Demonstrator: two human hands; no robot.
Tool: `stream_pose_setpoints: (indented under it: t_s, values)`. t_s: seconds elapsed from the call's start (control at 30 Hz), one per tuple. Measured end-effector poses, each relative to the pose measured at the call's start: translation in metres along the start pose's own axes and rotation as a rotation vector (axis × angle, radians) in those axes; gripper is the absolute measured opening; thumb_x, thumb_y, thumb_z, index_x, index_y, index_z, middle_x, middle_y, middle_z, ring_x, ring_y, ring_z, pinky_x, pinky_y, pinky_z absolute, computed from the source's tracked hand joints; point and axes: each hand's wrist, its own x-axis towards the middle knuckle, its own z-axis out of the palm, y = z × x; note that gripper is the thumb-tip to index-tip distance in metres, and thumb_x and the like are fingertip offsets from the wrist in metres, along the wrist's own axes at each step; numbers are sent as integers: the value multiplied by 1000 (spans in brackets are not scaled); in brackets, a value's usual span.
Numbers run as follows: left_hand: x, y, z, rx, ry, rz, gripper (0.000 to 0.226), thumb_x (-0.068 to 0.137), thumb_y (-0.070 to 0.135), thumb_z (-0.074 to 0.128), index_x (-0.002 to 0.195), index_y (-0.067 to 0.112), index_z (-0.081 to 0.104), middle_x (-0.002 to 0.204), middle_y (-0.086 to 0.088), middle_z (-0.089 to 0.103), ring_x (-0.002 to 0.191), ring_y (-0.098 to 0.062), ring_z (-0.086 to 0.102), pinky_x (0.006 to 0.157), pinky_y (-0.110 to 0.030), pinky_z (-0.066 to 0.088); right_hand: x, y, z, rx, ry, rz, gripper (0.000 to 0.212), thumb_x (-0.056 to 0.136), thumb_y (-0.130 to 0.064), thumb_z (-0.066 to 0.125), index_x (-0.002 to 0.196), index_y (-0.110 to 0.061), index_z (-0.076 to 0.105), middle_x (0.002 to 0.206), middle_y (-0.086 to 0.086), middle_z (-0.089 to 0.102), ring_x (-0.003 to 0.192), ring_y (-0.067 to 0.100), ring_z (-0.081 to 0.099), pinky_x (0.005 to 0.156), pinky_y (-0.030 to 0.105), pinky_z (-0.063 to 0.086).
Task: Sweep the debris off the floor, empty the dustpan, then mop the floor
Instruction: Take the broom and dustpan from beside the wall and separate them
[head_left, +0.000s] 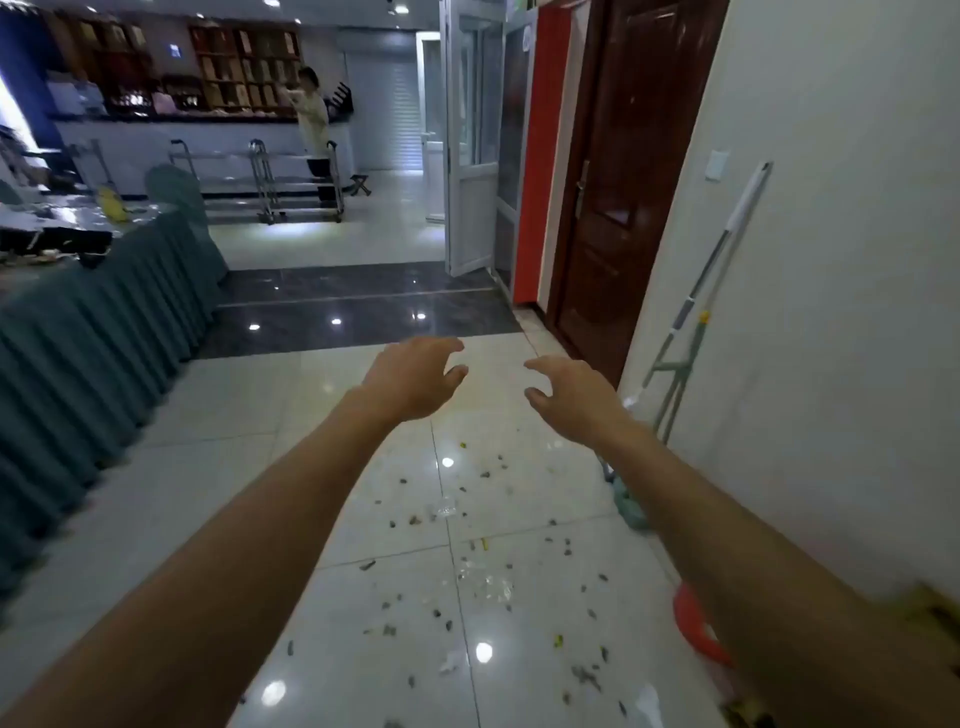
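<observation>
Below the outstretched hands, debris (467, 566) lies scattered across the glossy floor (249, 478). Left hand (415, 376) and right hand (569, 397) hover apart, fingers loosely curled, holding nothing. Right of the right hand, a mop (696, 317) leans against the wall (831, 312); something red (693, 623) sits under the right forearm.

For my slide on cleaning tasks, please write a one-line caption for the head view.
Both empty hands, left hand and right hand, reach out above debris scattered on the tiled floor.
</observation>
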Motion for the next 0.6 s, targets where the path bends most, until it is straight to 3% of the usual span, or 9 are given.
stream_pose_setpoints:
  t_s: [0.27,0.5,0.6]
  values:
    - [-5,36,68,-44,-216,91,49,102,47,47,145,25,46,145,-2,55,128,-26,54,104,-46,44,-55,62,36,-23,-107,213,49,100,-37,54,146,-22,48,152,1,48,137,22,45,111,39,37]
    - [-14,89,131,-67,-358,196,50,102,48,44,147,26,45,145,-2,55,128,-26,53,100,-44,44,-118,123,55,15,-159,414,47,98,-38,55,142,-22,52,143,4,55,127,29,53,101,40,44]
    - [-19,119,162,-104,-425,232,49,102,48,44,146,26,45,144,-2,55,128,-25,52,101,-43,43,-148,149,61,49,-166,490,50,99,-38,55,146,-23,49,148,3,52,131,26,50,107,42,43]
